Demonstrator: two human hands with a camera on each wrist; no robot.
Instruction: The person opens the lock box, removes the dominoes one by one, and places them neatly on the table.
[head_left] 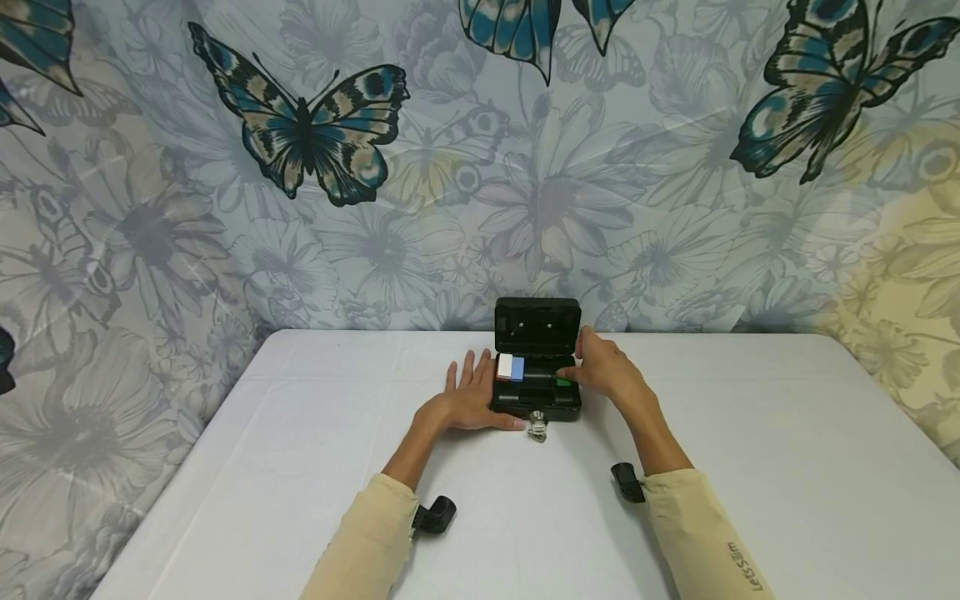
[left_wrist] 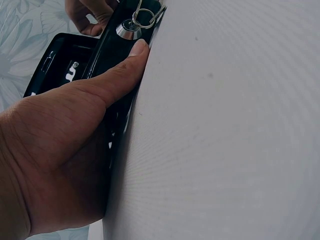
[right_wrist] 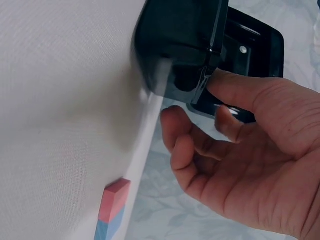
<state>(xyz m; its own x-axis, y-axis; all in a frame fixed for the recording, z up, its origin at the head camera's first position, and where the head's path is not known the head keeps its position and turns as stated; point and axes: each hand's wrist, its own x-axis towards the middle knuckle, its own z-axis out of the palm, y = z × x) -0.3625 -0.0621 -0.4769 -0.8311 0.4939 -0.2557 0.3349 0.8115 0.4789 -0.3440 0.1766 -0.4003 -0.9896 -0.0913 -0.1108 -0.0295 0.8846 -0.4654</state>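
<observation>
A black cash box [head_left: 536,412] stands on the white table with its lid [head_left: 537,325] raised. My left hand [head_left: 471,404] rests against the box's left side, with the thumb [left_wrist: 125,65] along its front near the lock. Keys on a ring [head_left: 537,427] hang from that lock. Inside the box, a white and blue block [head_left: 511,367] lies at the left and a small green item [head_left: 564,382] at the right. My right hand [head_left: 606,367] reaches over the right rim, thumb at the box's rear corner. Its other visible fingers bend loosely beside the box, with nothing seen between them.
A pink and blue eraser-like block [right_wrist: 114,202] lies on the table right of the box, near the back edge. White cloth covers the table [head_left: 750,433]. A butterfly-patterned wall covering [head_left: 555,192] rises directly behind the box.
</observation>
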